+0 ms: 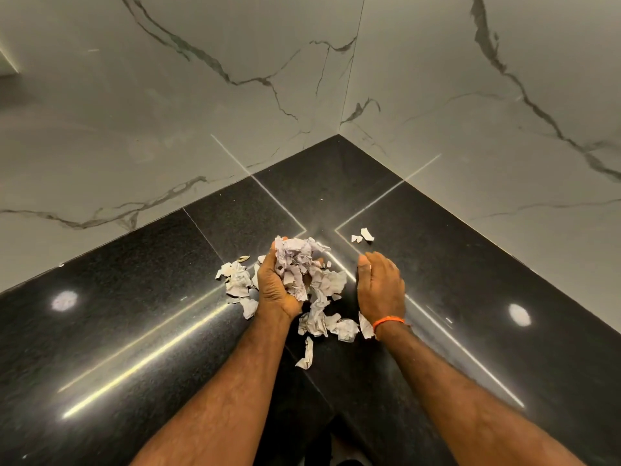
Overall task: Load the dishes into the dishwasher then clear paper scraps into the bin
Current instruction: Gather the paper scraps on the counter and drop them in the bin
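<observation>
Torn white paper scraps lie in a pile on the black granite counter (134, 331) near its inner corner. My left hand (277, 287) is closed around a crumpled bunch of scraps (295, 260), lifted slightly over the pile. My right hand (381, 285) stands on its edge to the right of the pile, fingers together and slightly curved, holding nothing. Loose scraps (327, 322) lie between my wrists, more scraps (237, 280) sit left of my left hand, and two small pieces (364, 235) lie apart, beyond my right hand. No dishes, dishwasher or bin are in view.
Grey-veined marble walls (201, 112) meet in a corner behind the counter and close it off on two sides. Bright ceiling-light reflections show on the polished counter at left and right. An orange band (388, 321) circles my right wrist.
</observation>
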Demonstrator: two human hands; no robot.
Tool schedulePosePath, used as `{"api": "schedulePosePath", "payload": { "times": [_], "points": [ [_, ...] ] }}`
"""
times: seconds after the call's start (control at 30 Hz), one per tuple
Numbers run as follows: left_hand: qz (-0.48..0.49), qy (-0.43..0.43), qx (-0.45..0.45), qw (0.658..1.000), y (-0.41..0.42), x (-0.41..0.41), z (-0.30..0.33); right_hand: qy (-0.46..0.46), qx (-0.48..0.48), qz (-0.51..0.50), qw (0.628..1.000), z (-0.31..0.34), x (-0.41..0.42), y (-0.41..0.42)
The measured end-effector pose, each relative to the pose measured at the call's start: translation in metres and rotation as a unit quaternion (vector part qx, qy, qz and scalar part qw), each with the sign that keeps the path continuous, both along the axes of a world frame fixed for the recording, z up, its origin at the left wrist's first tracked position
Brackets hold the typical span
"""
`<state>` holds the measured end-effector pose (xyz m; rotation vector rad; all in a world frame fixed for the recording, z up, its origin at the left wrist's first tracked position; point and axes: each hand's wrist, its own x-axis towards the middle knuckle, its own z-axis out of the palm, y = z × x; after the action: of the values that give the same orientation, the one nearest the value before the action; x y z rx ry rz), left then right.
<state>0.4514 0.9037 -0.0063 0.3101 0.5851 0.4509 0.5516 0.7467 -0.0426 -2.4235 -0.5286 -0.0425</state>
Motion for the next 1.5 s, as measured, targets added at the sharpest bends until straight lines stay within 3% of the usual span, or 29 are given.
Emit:
{"api": "schedulePosePath", "payload": {
  "times": [0.07,0.17,0.27,0.43,0.5,0.6,0.7,0.77,0.87,0.97,1.1,1.2,1.3,1.5],
  "points": [
    [0.009,0.004,0.0,1.0,0.002,-0.003,-0.004,0.021,-0.077,-0.032,0.996,-0.018,-0.005,-0.012],
    [0.021,0.017,0.02,0.999,0.009,-0.01,-0.009,0.034,-0.114,-0.028,0.993,-0.028,-0.02,-0.003],
    [0.034,0.025,0.034,0.999,0.018,-0.015,-0.015,0.039,-0.079,-0.013,0.996,-0.022,-0.022,0.023],
    [0.052,0.031,0.051,0.997,0.029,-0.02,-0.027,0.067,0.066,0.115,0.989,-0.018,0.01,0.054],
    [0.052,0.03,0.054,0.997,0.029,-0.023,-0.026,0.005,0.035,0.087,0.996,-0.02,0.041,0.058],
    [0.055,0.031,0.055,0.996,0.029,-0.022,-0.026,0.046,-0.076,0.039,0.995,-0.022,0.074,0.06],
    [0.064,0.028,0.048,0.996,0.026,-0.02,-0.025,0.035,-0.148,0.092,0.984,-0.026,0.069,0.063],
    [0.07,0.023,0.044,0.996,0.024,-0.016,-0.02,0.026,-0.136,0.165,0.977,-0.026,0.052,0.064],
    [0.069,0.014,0.042,0.997,0.022,-0.013,-0.013,0.092,-0.053,0.272,0.956,-0.019,0.027,0.057],
    [0.064,0.01,0.046,0.997,0.024,-0.017,-0.007,0.135,0.013,0.316,0.939,-0.006,0.011,0.038],
    [0.062,0.01,0.047,0.997,0.031,-0.03,-0.001,0.019,-0.12,0.41,0.904,-0.004,-0.017,0.018],
    [0.069,0.027,0.044,0.996,0.034,-0.041,-0.002,-0.049,-0.201,0.415,0.886,-0.013,-0.04,0.028],
    [0.07,0.019,0.035,0.997,0.035,-0.053,0.002,-0.08,-0.191,0.372,0.905,-0.018,-0.05,0.048],
    [0.088,0.021,0.023,0.996,0.044,-0.075,-0.002,-0.066,-0.076,0.268,0.958,-0.022,-0.044,0.067]
  ]
}}
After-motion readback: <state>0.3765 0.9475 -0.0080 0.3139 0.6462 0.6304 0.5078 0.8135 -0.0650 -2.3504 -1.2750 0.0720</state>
